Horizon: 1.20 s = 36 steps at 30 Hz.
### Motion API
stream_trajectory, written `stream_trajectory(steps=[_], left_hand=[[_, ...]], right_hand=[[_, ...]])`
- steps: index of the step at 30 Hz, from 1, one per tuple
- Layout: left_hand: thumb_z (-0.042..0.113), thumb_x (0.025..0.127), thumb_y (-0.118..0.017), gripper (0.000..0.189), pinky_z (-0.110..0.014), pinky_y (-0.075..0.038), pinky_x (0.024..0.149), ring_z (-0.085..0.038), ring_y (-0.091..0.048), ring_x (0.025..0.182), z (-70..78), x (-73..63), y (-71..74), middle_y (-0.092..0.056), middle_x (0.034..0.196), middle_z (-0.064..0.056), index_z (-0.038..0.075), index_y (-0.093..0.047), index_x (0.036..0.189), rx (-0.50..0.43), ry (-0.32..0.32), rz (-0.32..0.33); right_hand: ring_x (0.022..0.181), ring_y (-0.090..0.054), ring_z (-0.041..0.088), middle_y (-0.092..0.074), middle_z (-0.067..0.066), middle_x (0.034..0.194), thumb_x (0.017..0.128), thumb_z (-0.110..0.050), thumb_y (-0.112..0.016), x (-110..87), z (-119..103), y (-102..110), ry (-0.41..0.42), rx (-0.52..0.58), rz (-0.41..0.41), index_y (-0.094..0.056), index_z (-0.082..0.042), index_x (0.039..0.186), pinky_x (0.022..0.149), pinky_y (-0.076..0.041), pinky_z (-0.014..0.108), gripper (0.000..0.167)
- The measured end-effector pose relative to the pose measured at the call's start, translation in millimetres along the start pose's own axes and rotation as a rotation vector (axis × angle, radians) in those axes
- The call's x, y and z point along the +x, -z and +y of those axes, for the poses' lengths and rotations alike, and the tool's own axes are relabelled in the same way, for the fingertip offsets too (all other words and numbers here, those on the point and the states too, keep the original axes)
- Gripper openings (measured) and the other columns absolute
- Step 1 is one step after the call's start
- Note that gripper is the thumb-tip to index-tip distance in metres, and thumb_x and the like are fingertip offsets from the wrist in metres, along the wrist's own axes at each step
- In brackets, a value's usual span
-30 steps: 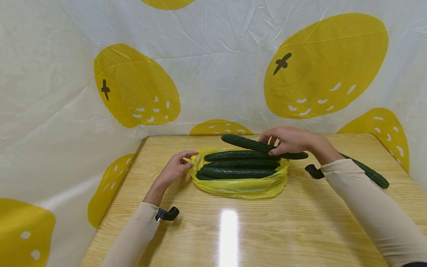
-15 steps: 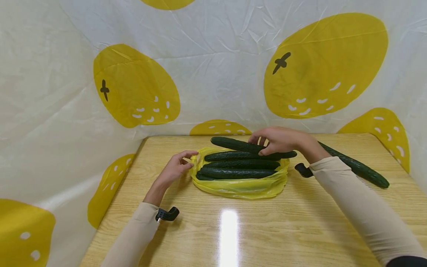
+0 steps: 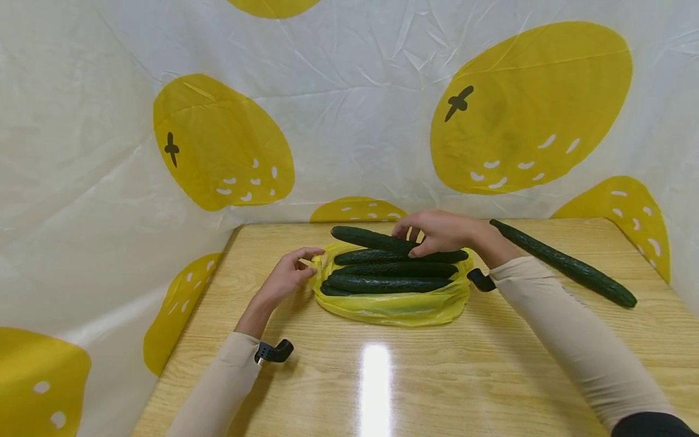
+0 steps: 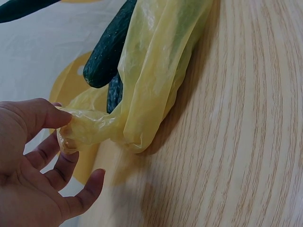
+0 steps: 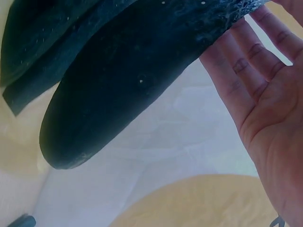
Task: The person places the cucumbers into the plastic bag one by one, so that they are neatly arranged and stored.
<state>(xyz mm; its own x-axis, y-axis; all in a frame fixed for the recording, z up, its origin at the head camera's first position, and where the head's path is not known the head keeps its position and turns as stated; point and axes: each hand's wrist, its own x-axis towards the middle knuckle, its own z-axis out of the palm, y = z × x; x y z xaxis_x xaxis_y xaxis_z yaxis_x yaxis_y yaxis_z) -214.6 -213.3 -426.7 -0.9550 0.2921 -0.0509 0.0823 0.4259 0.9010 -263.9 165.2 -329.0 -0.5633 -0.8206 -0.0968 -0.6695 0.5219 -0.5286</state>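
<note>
A thin yellow plastic bag point(image 3: 390, 311) lies with its mouth spread, several dark green cucumbers point(image 3: 390, 284) side by side in it. At its left end, my left hand point(image 3: 285, 276) pinches the bag's gathered edge point(image 4: 90, 127) between thumb and fingers. My right hand point(image 3: 445, 233) holds another cucumber point(image 3: 360, 237) by its middle, fingers on the far side and thumb nearer me. This cucumber is slightly tilted over the rear of the bag, its left end higher. In the right wrist view its rounded end point(image 5: 71, 137) appears close, with the bagged cucumbers beside it.
One more cucumber point(image 3: 573, 270) rests on the wooden table point(image 3: 448, 376) at the right, behind my right forearm. A white sheet point(image 3: 355, 139) printed with big yellow fruit stands along the table's back and left side.
My right hand has carried its cucumber leftward and slightly down over the bag. More of the loose cucumber on the right now shows. My left hand has stayed at the bag's edge.
</note>
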Motion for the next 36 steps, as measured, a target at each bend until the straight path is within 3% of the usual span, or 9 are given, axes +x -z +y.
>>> stream_trajectory(steps=[9, 15, 28, 36], left_hand=[[0.001, 0.099, -0.060, 0.044, -0.044, -0.048, 0.075, -0.026, -0.056, 0.091, -1.0, 0.8, 0.0, -0.051, 0.133, -0.015, 0.011, -0.059, 0.142, 0.012, -0.022, -0.006], [0.001, 0.099, -0.060, 0.045, -0.046, -0.049, 0.076, -0.026, -0.056, 0.092, -2.4, 1.2, 0.0, -0.051, 0.131, -0.016, 0.009, -0.058, 0.143, 0.011, -0.018, -0.006], [0.002, 0.099, -0.061, 0.043, -0.047, -0.049, 0.077, -0.027, -0.056, 0.094, -2.5, -0.3, 0.2, -0.052, 0.130, -0.014, 0.019, -0.062, 0.139, 0.019, -0.006, 0.003], [0.001, 0.099, -0.061, 0.044, -0.046, -0.049, 0.076, -0.026, -0.056, 0.093, -2.3, -1.0, -0.5, -0.052, 0.131, -0.014, 0.017, -0.062, 0.140, 0.014, -0.011, 0.004]], right_hand=[[0.108, -0.065, 0.023, -0.063, 0.004, 0.129, 0.092, -0.017, -0.075, 9.0, 2, -11, -0.014, 0.030, -0.026, -0.062, -0.015, 0.129, 0.095, -0.052, 0.050, 0.039], [0.107, -0.066, 0.024, -0.063, 0.006, 0.127, 0.091, -0.015, -0.077, 11.4, 4, -18, -0.018, 0.016, -0.037, -0.063, -0.013, 0.128, 0.094, -0.053, 0.046, 0.039], [0.108, -0.067, 0.024, -0.065, 0.005, 0.128, 0.092, -0.017, -0.076, 17.1, 11, -32, -0.029, -0.021, -0.062, -0.065, -0.012, 0.130, 0.093, -0.054, 0.043, 0.041], [0.110, -0.065, 0.021, -0.065, 0.002, 0.128, 0.093, -0.022, -0.075, 19.1, 12, -37, -0.060, -0.042, -0.087, -0.063, -0.013, 0.133, 0.093, -0.053, 0.042, 0.043]])
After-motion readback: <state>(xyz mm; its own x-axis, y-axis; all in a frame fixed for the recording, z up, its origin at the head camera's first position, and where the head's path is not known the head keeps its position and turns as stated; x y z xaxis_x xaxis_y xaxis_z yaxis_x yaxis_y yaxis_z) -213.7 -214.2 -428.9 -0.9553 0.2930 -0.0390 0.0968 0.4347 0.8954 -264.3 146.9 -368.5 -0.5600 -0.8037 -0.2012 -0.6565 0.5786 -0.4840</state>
